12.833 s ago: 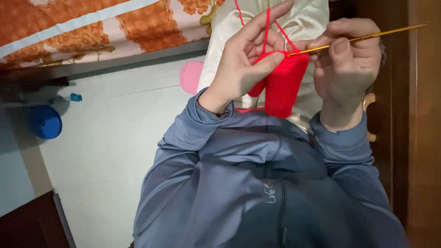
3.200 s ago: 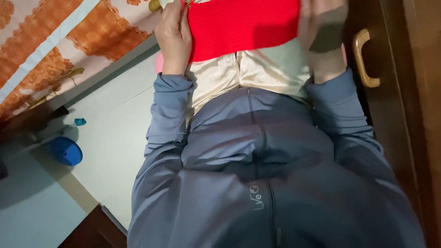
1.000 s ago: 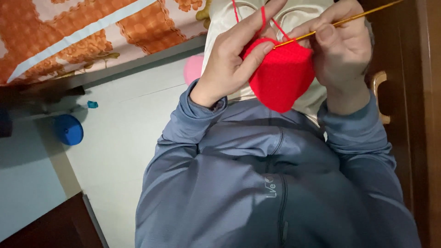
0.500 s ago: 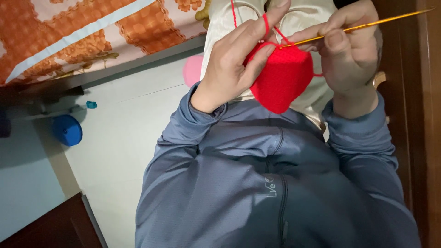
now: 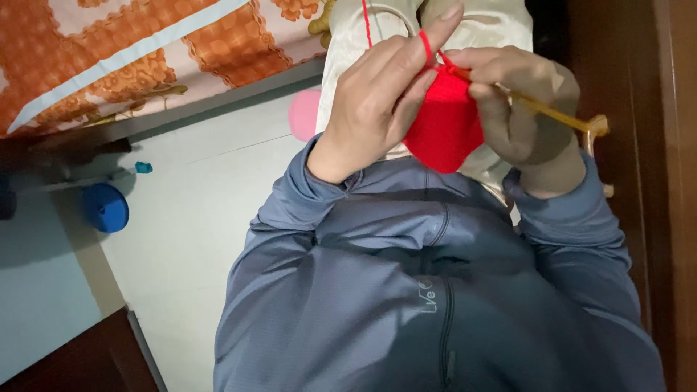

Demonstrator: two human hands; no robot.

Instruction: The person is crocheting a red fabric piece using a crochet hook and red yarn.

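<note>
Two hands busy: left hand (image 5: 377, 101) pinched the red crochet piece (image 5: 443, 127), yarn (image 5: 425, 45) over my finger; right hand (image 5: 519, 109) gripped the hook (image 5: 552, 115); slack yarn could've dropped the loop

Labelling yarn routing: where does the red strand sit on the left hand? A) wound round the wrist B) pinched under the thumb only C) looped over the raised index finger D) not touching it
C: the red yarn strand crosses over the raised index finger of the left hand, above the red crochet piece.
</note>
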